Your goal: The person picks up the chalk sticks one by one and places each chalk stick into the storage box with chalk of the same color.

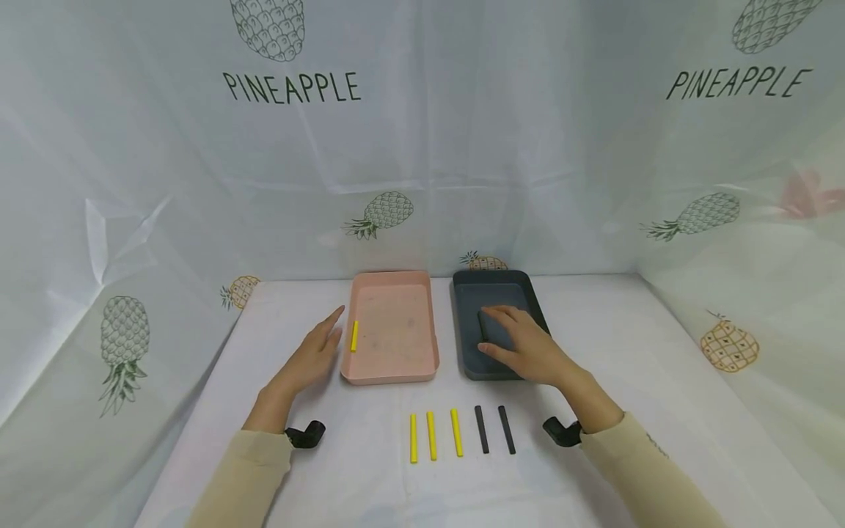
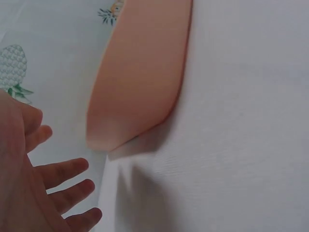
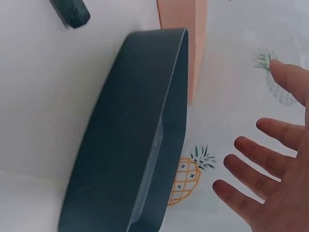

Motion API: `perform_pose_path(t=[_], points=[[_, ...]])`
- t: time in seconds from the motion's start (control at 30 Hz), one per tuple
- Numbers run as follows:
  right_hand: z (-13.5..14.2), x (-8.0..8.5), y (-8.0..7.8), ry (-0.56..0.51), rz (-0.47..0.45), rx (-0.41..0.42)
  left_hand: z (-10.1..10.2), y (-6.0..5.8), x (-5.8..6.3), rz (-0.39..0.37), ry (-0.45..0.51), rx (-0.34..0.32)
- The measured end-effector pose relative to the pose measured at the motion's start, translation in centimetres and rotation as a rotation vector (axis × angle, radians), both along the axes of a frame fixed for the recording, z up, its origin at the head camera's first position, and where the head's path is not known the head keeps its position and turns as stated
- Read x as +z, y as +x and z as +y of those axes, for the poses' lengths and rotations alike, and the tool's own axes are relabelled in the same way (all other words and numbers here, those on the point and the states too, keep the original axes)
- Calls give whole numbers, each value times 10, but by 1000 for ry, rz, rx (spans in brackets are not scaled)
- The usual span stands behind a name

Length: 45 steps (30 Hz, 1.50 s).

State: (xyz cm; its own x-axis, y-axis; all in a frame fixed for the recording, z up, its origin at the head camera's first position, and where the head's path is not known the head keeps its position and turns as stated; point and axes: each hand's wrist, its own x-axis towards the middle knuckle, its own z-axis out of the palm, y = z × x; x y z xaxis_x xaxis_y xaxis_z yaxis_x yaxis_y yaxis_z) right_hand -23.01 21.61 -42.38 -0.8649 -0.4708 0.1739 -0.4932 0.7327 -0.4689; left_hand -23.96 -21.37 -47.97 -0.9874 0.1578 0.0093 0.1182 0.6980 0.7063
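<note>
My left hand (image 1: 313, 357) hovers at the left side of a pink tray (image 1: 394, 374), its fingers extended and holding nothing. In the left wrist view the fingers are spread near the tray's outer wall (image 2: 140, 72). A yellow stick (image 1: 354, 336) lies inside that tray, by its left wall. Over the dark grey tray (image 1: 491, 278) is my right hand (image 1: 524, 345). A black stick (image 1: 483, 327) lies in this tray, close to the fingertips and partly hidden by the hand. In the right wrist view the right fingers (image 3: 263, 157) are spread apart with nothing between them.
In front of the trays, three yellow sticks (image 1: 432, 435) and two black sticks (image 1: 482, 430) stand in a row on the white tablecloth (image 1: 356, 455). A pineapple-print curtain (image 1: 495, 147) hangs behind and at both sides. A black device is strapped to each wrist.
</note>
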Motion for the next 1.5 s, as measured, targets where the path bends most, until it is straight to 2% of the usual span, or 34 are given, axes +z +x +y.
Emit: perform_pose_path(t=[0.17,0.53,0.87,1.1,1.27,1.37,1.5], points=[[-4,-2,7,13,-2,6,1,4,-11,-15,1,-1],[-15,-4,22,57,27,19,2,7,-26,-62,22,13],[-26,-2,35,90,28,50,5,9,-36,-50,49,23],[-32,-6,44,103,2,81,4,12,-41,-77,60,35],[-38,-7,49,108,19,122,3,14,-43,-102,22,59],[-41,-7,52,117,13,118,3,13,-42,-111,12,65],[-46,-4,55,125,11,125,4,10,-42,-93,14,49]])
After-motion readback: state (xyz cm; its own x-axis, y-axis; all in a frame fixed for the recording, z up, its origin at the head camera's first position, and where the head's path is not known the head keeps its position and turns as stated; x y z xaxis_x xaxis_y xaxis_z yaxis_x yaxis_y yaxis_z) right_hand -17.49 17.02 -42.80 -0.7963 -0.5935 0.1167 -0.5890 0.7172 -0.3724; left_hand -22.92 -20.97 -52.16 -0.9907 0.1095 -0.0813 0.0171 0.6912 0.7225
